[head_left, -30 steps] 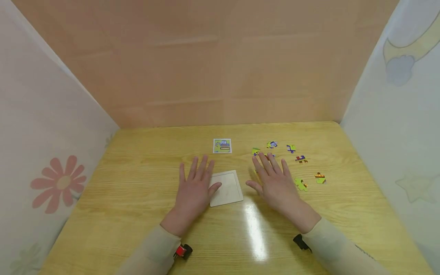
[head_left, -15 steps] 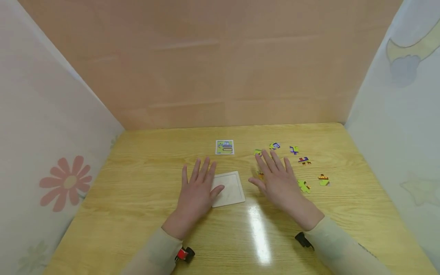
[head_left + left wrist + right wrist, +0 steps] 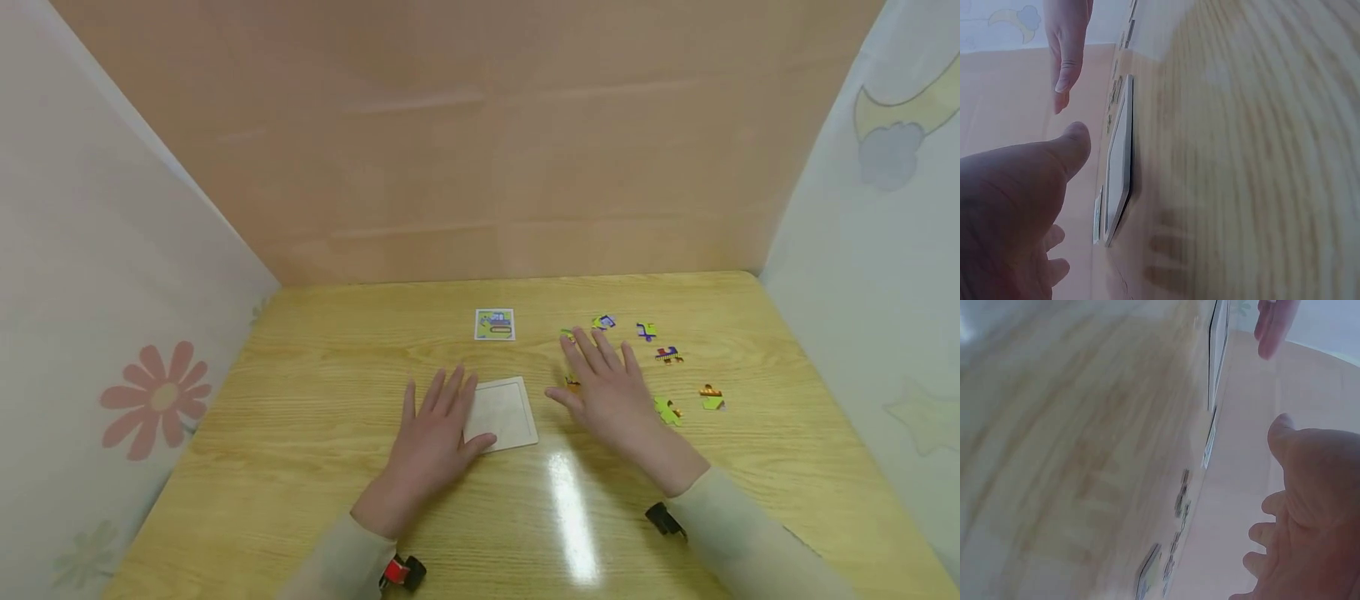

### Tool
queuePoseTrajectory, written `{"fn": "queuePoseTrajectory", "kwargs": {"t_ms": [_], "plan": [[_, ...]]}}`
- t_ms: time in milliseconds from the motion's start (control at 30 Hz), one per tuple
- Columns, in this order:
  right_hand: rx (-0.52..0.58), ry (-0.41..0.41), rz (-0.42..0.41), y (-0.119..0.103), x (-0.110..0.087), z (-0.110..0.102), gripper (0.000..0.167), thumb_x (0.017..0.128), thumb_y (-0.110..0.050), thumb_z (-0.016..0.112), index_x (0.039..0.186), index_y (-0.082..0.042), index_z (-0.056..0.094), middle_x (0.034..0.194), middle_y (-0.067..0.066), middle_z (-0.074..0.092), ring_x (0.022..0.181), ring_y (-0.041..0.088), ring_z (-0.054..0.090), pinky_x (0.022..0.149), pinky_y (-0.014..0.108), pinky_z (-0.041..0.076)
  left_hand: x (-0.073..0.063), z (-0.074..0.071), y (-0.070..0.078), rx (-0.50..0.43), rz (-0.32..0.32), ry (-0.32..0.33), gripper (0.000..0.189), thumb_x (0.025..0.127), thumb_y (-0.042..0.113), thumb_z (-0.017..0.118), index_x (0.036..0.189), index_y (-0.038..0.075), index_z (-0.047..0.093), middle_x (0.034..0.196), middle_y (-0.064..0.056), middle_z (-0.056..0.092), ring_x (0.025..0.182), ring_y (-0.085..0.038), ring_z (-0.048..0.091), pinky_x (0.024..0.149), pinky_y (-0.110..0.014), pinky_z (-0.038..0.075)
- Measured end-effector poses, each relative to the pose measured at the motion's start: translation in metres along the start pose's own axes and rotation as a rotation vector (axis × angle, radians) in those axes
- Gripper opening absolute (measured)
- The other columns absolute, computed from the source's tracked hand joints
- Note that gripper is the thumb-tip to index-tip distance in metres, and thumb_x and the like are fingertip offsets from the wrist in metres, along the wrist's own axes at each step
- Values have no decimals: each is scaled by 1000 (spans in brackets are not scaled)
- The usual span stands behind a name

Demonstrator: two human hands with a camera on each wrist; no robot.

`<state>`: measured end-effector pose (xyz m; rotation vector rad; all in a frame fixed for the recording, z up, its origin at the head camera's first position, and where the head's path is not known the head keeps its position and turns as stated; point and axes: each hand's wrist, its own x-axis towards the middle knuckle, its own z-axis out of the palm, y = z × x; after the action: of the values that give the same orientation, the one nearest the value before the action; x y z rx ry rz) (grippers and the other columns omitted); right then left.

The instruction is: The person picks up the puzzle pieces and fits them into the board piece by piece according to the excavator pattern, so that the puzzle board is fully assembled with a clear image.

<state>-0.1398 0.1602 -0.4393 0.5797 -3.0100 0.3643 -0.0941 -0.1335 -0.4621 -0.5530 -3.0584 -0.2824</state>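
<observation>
My left hand [image 3: 429, 446] hovers over the table with fingers spread, its thumb overlapping the left part of a shallow white puzzle tray [image 3: 506, 412] in the head view. To the right, my right hand [image 3: 618, 408] is held flat above several loose jigsaw pieces, partly covering some of them. Green and orange pieces [image 3: 667, 411] lie beside its wrist, and another piece [image 3: 572, 382] shows by the thumb. Both wrist views show a gap between the hands and the tabletop. The tray [image 3: 1124, 169] lies flat in the left wrist view. Neither hand holds anything.
Behind the tray lies a small picture card [image 3: 495, 325] showing a digger. More jigsaw pieces [image 3: 668, 355] are scattered at the right on the wooden table [image 3: 322, 367]. A tan backdrop [image 3: 487, 150] and pale side panels enclose the table.
My left hand has drawn back slightly toward the body, its thumb now nearer the tray's front edge. The right hand stays above the pieces. The head view has shifted a little.
</observation>
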Motion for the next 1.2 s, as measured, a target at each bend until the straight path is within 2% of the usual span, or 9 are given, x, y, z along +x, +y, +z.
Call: {"fn": "queuePoseTrajectory", "kwargs": {"t_ms": [167,533,800,1200], "plan": [[10,-16,15,9,2,2,86,112,-57,58,175,-7,29,182,18,20,168,44,13,130,73,9,-4,3,-1,-77,-13,-22,99,101,70,67,176,15,32,182,-10,24,168,-39,20,130,-75,8],[23,-34,30,14,3,-9,87,112,-55,60,175,-5,27,181,21,21,167,46,14,130,75,9,-8,4,-7,-136,-19,-65,108,97,72,71,176,13,28,183,-10,22,168,-39,18,131,-72,8],[44,-40,26,19,5,-12,86,113,-54,58,176,-6,24,181,22,21,168,44,9,132,69,1,-8,7,-12,-161,-38,-86,110,96,70,75,176,10,30,182,-9,24,168,-39,18,132,-70,7],[67,-51,26,29,10,-14,88,112,-54,60,177,-7,22,180,23,23,167,46,13,131,73,6,-4,15,-20,-158,-53,-98,105,97,69,74,171,3,39,180,-13,30,167,-39,20,132,-70,9]]}}
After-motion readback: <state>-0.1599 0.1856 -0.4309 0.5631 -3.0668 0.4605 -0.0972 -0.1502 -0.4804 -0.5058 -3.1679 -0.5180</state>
